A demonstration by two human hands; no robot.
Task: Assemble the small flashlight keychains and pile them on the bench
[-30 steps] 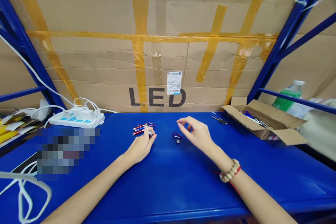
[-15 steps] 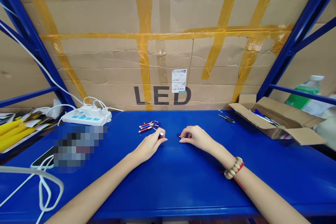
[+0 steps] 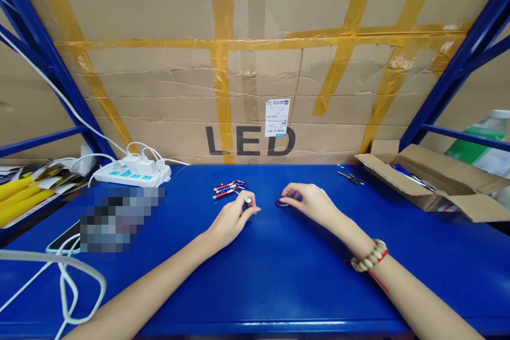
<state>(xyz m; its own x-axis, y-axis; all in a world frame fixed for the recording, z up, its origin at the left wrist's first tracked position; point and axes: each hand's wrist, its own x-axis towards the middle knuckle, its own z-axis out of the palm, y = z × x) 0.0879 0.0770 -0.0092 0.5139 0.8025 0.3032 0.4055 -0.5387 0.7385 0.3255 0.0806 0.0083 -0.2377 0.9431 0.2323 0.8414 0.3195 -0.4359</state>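
Left hand [image 3: 229, 220]: thumb and fingers closed around a small tube [image 3: 248, 200], silver round end facing up toward the viewer, held just above the blue table [image 3: 255, 276].
Right hand [image 3: 314, 206]: thumb and index finger curled near together at a purple clip [image 3: 281, 204] on the table — whether they pinch it, or anything else, cannot be told.
Beside the left hand, farther back: red and blue tubes [image 3: 225, 195], lying grouped.
Right, farther back: keys [image 3: 350, 177].
Step in hand, as judged: steadying the tube while the right fingertips work at the clip. Next move: calls for a fine fingertip grip — small parts, little to hold.
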